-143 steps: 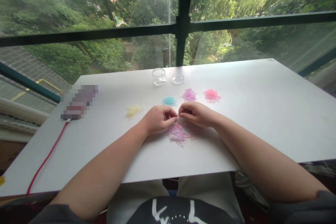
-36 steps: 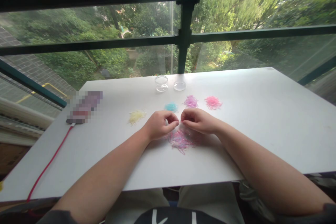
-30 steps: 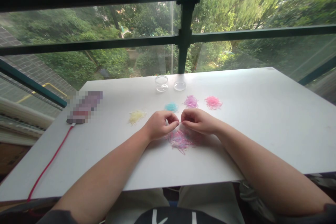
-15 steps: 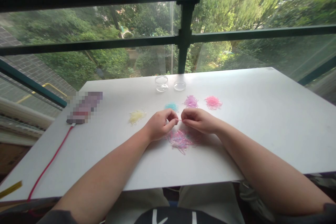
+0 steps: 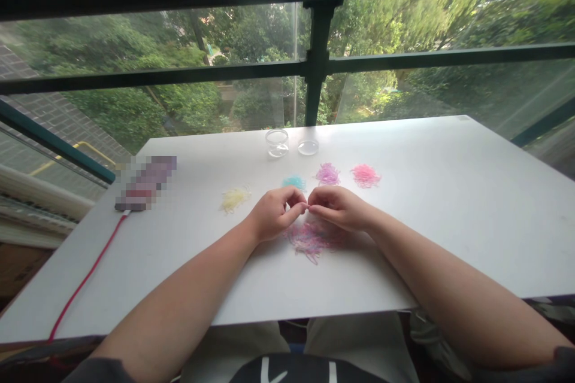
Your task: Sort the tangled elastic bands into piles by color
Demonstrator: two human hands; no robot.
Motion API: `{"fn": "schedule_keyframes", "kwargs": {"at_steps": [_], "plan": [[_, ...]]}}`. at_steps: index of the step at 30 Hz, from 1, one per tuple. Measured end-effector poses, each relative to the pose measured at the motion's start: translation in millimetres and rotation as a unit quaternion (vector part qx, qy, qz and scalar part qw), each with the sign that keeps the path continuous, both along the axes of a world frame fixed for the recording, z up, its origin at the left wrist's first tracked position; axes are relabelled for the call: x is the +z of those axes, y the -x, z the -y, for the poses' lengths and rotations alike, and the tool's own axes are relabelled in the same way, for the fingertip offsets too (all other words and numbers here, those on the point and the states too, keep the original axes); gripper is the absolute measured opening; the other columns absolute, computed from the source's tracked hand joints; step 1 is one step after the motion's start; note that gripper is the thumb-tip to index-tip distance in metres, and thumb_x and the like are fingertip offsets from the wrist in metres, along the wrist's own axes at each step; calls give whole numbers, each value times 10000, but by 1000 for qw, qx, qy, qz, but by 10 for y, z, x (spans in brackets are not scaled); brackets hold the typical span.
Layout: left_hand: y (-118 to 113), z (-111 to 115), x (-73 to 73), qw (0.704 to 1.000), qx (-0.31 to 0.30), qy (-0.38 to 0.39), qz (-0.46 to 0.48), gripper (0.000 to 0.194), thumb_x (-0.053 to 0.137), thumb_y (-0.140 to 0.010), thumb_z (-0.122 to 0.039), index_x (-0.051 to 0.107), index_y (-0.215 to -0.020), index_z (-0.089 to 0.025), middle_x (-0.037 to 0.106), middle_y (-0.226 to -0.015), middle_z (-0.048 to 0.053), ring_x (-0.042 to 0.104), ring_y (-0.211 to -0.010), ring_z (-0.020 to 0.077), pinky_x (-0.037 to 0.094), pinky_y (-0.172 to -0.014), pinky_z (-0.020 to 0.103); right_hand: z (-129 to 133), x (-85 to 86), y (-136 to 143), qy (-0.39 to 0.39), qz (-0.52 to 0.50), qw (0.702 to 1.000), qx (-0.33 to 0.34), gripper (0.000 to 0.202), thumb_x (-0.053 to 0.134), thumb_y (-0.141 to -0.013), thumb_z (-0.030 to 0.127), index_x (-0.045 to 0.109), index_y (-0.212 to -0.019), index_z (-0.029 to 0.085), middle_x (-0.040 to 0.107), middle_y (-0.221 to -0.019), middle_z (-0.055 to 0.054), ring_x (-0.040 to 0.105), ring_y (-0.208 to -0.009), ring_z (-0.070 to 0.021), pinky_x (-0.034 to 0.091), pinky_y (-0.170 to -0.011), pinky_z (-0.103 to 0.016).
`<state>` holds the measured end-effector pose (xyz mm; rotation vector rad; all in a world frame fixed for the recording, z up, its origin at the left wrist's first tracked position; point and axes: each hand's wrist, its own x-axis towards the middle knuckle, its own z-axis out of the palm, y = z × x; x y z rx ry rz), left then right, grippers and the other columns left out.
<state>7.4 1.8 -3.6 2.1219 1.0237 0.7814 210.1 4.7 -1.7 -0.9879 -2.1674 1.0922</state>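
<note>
From where I stand, the careful part is the small strand (image 5: 308,206) at the fingertips, just beyond the mixed pile (image 5: 309,245) on the white table (image 5: 471,203). I'd say something that fine wants a light pinch near each end and a slow, gentle pull, so it neither snaps nor springs away. Low wrists should help steady it, and the fingers do well to clear the loose ends of the mixed pile, which could snag.

Both hands are nearly closed. The left hand (image 5: 273,212) has thumb and forefinger together at the tips, its other fingers curled, and the right hand (image 5: 340,207) mirrors it, their tips almost meeting. They seem to have the strand between them, though I can't make out its colour or how it is gripped.

Around the mixed pile, the yellow pile (image 5: 234,198) lies off to the left, the blue pile (image 5: 294,183) and purple pile (image 5: 327,173) lie beyond it, and the pink pile (image 5: 365,175) is beyond and to the right. Farther beyond stand an open clear jar (image 5: 277,145) and, beside it, a clear lid (image 5: 308,148).
</note>
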Motion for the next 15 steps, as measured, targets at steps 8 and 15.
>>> {"fn": "schedule_keyframes", "kwargs": {"at_steps": [8,15], "plan": [[2,-3,-2,1000,-4,-11,-4,121,523,-839,-241,602,-803,-157,639,-730,-3,510,-595,78,388,-550,192,2,6,2,-10,6,1000,2,123,529,-831,233,542,-734,159,478,-620,25,414,-559,-94,341,-528,-224],[-5,-10,-19,1000,0,-12,4,108,526,-831,-230,604,-818,-156,652,-747,9,540,-639,93,401,-564,198,12,26,2,-43,6,999,-5,84,527,-811,185,550,-736,157,498,-630,17,437,-569,-98,362,-545,-227]]}}
